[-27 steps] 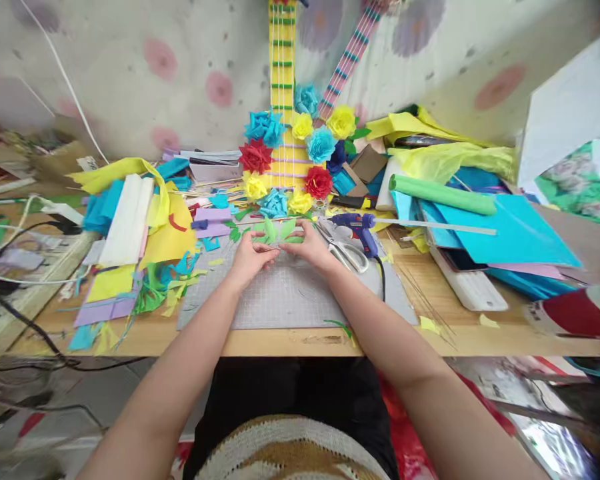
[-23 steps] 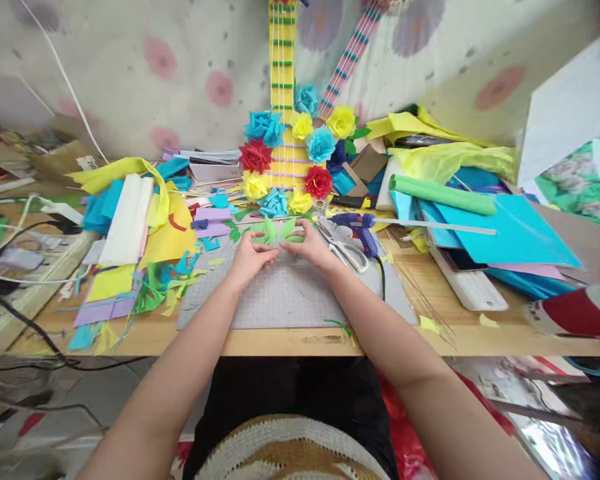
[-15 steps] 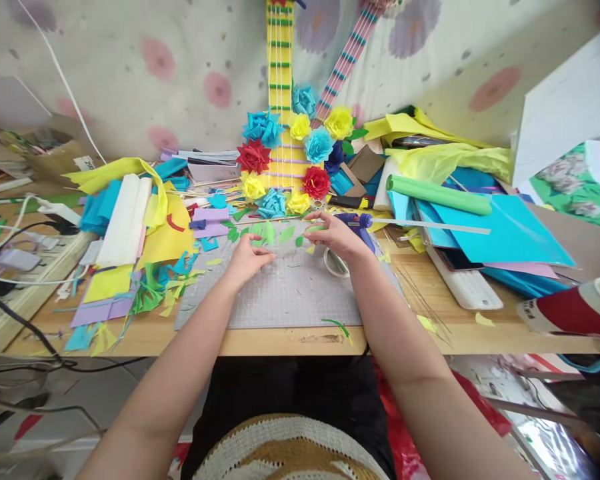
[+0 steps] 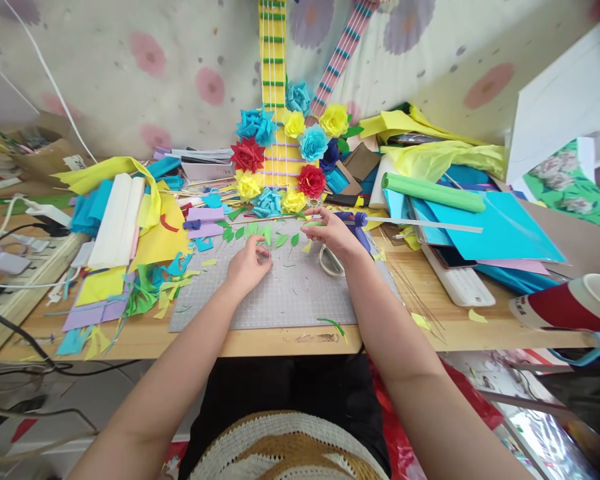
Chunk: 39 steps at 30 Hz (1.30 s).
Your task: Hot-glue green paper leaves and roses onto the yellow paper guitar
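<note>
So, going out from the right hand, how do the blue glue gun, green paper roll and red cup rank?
1. Blue glue gun, directly beside the right hand.
2. Green paper roll, farther back to the right.
3. Red cup, at the table's far right.

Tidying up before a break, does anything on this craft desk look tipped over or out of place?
The red cup with a white rim at the wooden desk's right front edge appears to lie on its side, mouth pointing right; nothing visibly spilled.

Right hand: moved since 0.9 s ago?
Yes. The right hand shifted rightward, away from the left hand, up against the blue glue gun, over the scissors.
</note>
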Available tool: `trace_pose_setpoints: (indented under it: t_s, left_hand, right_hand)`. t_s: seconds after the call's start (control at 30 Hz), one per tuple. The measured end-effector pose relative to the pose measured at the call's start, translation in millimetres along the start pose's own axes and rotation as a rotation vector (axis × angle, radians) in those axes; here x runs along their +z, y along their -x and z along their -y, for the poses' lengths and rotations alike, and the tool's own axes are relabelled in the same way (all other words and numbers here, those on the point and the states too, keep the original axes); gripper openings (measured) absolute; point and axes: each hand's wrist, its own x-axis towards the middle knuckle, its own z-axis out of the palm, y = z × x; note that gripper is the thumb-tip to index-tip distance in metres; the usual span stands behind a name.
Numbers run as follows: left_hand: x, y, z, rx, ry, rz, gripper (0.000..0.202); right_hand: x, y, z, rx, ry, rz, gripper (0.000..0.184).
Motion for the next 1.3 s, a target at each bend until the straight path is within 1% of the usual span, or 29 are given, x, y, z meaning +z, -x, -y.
trace_pose_setpoints:
  t_s: [0.13, 0.2, 0.37, 0.47, 0.53, 0.6, 0.7, 0.77, 0.83, 0.93, 1.03, 1.1, 1.13, 1.2, 1.23, 1.3]
  left_hand:
    - [-3.8, 0, 3, -0.009, -0.088, -0.043, 0.047]
    - [-5.3, 0, 4, 0.008, -0.113, -0.039, 0.047]
    - [-5.2, 2, 2, 0.109, -0.205, 0.002, 0.050]
    - [-6.8, 4, 0, 0.170, -0.272, -0.014, 0.054]
    - [-9.4, 4, 1, 0.203, -0.270, -0.047, 0.053]
    - [-11.5, 2, 5, 0.196, -0.187, -0.102, 0.043]
    - [-10.1, -6, 13, 0.119, 0.087, -0.180, 0.026]
    - [-5.8, -13, 18, 0.080, 0.279, -0.175, 0.022]
    - [-1.0, -17, 22, 0.053, 0.426, -0.136, 0.020]
    - [3.3, -20, 22, 0.005, 0.550, -0.121, 0.018]
    - [2.6, -19, 21, -0.039, 0.564, -0.131, 0.020]
    - [0.7, -18, 20, -0.052, 0.516, -0.132, 0.022]
    - [-0.3, -17, 20, -0.060, 0.495, -0.134, 0.023]
    - [-2.1, -17, 19, -0.100, 0.494, -0.139, 0.024]
    - [-2.7, -17, 17, -0.132, 0.518, -0.140, 0.025]
    - [-3.6, -17, 15, -0.201, 0.594, -0.141, 0.027]
  right_hand:
    - [0, -1, -2, 0.016, -0.006, -0.003, 0.046]
    - [2, -1, -2, 0.029, -0.006, 0.006, 0.047]
    - [5, 0, -3, 0.038, 0.030, 0.042, 0.046]
    - [9, 1, -5, 0.037, 0.070, 0.052, 0.045]
    - [16, 1, -7, 0.039, 0.110, 0.045, 0.044]
    - [25, 1, -11, 0.048, 0.154, 0.034, 0.042]
    - [44, 2, -16, 0.072, 0.186, 0.005, 0.038]
    - [55, 3, -20, 0.094, 0.167, -0.026, 0.037]
    - [63, 3, -23, 0.113, 0.131, -0.047, 0.037]
    - [66, 2, -26, 0.130, 0.105, -0.043, 0.038]
    - [55, 2, -19, 0.099, 0.195, -0.002, 0.039]
    - [40, 6, -6, 0.039, 0.359, 0.022, 0.037]
    - [30, 10, 3, 0.012, 0.478, 0.025, 0.033]
    - [4, 21, 20, 0.021, 0.704, 0.027, 0.025]
    - [-11, 27, 27, 0.063, 0.786, 0.051, 0.022]
    - [-42, 40, 35, 0.178, 0.923, 0.110, 0.027]
